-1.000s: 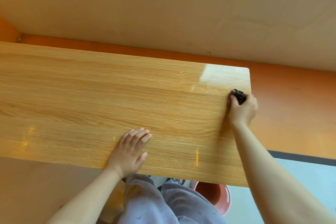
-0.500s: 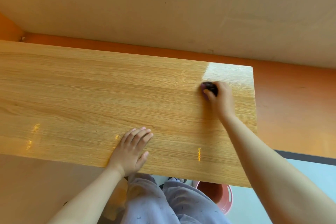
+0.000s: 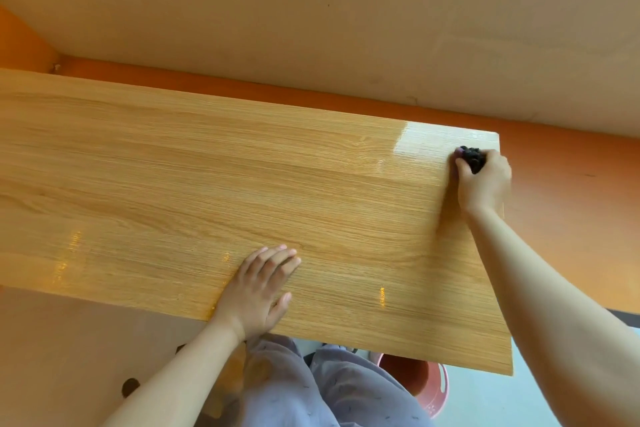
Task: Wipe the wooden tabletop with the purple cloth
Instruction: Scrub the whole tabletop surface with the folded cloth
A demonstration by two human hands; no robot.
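Note:
The wooden tabletop (image 3: pixel 173 191) fills the middle of the head view, glossy with light-coloured grain. My right hand (image 3: pixel 486 184) grips a small bunched dark purple cloth (image 3: pixel 471 159) and presses it on the wood near the far right corner, close to the right edge. Most of the cloth is hidden under my fingers. My left hand (image 3: pixel 258 291) rests flat on the tabletop near the front edge, fingers straight and together, holding nothing.
An orange and beige wall (image 3: pixel 311 10) runs along the table's far edge. A reddish plastic basket (image 3: pixel 427 385) stands on the floor below the front right corner. My legs in grey trousers (image 3: pixel 311 392) are at the front edge.
My right hand has swept the cloth to the right, from further in on the wood to the far right corner. My left hand has stayed in place.

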